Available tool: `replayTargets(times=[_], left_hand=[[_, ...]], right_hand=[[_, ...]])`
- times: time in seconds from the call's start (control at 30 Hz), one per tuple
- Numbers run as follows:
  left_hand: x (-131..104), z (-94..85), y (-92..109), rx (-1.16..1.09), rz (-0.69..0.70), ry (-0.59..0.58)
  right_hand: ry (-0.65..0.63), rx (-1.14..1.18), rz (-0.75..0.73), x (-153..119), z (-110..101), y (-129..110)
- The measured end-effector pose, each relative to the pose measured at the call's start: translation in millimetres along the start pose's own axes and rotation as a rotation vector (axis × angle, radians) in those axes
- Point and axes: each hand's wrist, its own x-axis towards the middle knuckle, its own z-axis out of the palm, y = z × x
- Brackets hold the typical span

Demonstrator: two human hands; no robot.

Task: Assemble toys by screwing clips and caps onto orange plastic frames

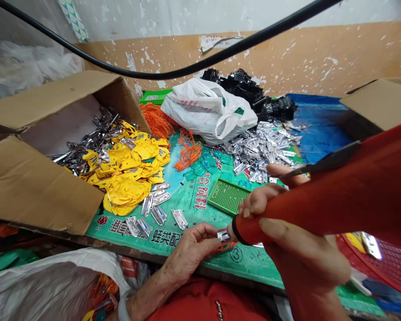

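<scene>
The green sheet (200,217) carries Chinese writing in red and black (also a circled 3). Near its front edge, the left hand (194,245) pinches an orange frame (228,246) with a shiny metal plate (222,235); the right hand (304,249) grips a red power tool (321,200), before a peeling wall (287,53).

Behind the table (182,196), we see a painted wall (147,20), pale grey high above it and banded orange-tan (321,62) lower down, where white patches of chipped paint show. Beyond the table's middle, we find a torn paper scrap (217,42) on the band; beyond its left part, a patterned strip (72,20) hangs. A black cable (187,71) sags above the table. Green printed sheeting (260,265) covers its top, blue sheeting (316,116) its right part, both glossy under the light.
</scene>
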Motion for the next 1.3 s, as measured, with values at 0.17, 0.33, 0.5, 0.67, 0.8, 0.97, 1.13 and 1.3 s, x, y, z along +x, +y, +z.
replayTargets(times=[0.17,0.33,0.5,0.67,0.8,0.97,1.13,1.3], left_hand=[[-2,0.9,1,-0.014,-0.011,-0.009],[-1,0.3,0,-0.020,-0.017,-0.013],[1,-1.2,-3,-0.036,-0.018,-0.005],[-1,-0.1,-1,-0.021,-0.008,-0.015],[-2,-0.4,-1,-0.003,0.010,-0.063],[-1,-2.3,-5,-0.078,0.028,-0.093],[-1,-2.2,-9,-0.169,0.025,-0.101],[-2,-6.1,-14,-0.070,0.059,-0.044]], right_hand=[[-0.006,0.003,0.003,0,-1,0],[-0.008,0.003,0.010,-1,-1,0],[-0.038,-0.017,0.007,-2,-4,3],[-0.050,-0.074,-0.028,-3,-7,8],[-0.090,-0.123,-0.034,-1,-8,10],[-0.118,-0.154,-0.058,0,-6,11],[-0.146,-0.098,-0.026,-1,-7,17],[-0.156,-0.068,-0.006,-3,-6,21]])
